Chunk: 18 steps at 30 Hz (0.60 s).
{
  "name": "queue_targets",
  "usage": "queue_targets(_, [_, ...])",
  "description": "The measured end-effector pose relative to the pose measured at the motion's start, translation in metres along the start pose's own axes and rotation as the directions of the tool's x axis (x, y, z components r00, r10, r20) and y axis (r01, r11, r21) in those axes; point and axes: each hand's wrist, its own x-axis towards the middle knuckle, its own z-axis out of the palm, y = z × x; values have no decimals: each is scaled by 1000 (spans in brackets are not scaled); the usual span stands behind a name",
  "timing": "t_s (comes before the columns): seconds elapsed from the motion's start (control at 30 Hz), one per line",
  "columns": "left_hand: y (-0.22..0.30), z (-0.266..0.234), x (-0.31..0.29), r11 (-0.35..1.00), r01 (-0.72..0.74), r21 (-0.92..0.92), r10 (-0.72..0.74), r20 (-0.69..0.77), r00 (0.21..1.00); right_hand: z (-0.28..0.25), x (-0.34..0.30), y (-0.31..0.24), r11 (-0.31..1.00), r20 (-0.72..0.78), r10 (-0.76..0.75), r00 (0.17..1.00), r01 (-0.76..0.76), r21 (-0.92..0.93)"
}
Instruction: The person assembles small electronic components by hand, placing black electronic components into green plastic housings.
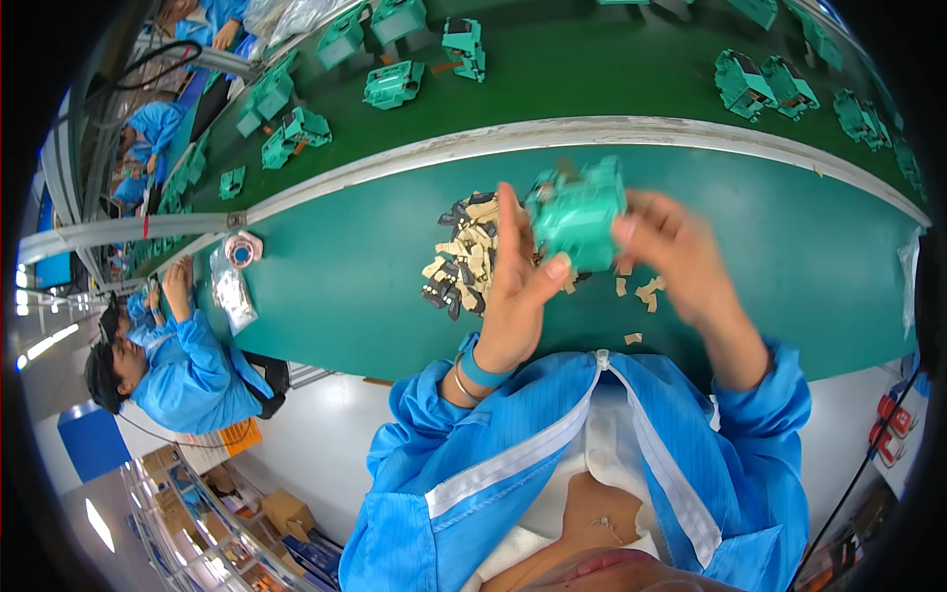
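A worker in a blue jacket (513, 434) raises a green housing (582, 217), blurred, just to the right of a pile of black and tan parts (464, 257). The right hand (681, 252) grips the housing's right side between thumb and fingers; the left hand (515, 301), partly in front of the pile, is spread, its thumb at the housing's lower edge, though whether it touches is unclear. Loose tan pieces (646, 293) lie right of the pile; beyond it, past a pale rail (552, 135), sit more green housings (395, 84).

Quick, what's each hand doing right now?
Left hand: open, beside the green plastic part; whether it's touching, I can't tell.
Right hand: closed, holding that part.
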Motion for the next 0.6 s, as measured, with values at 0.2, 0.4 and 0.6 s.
queue_targets(0.2, [28,-20,16,462,-375,804,183,327,927,-94,158,-15,996,-196,-87,977,79,-48])
queue_targets(0.4, [29,-27,25,170,-413,895,279,358,891,-27,109,-34,335,-6,-731,682,351,-874])
queue_targets(0.6, [32,-33,39,0,-373,928,325,353,878,106,-25,7,327,546,-600,585,802,-500])
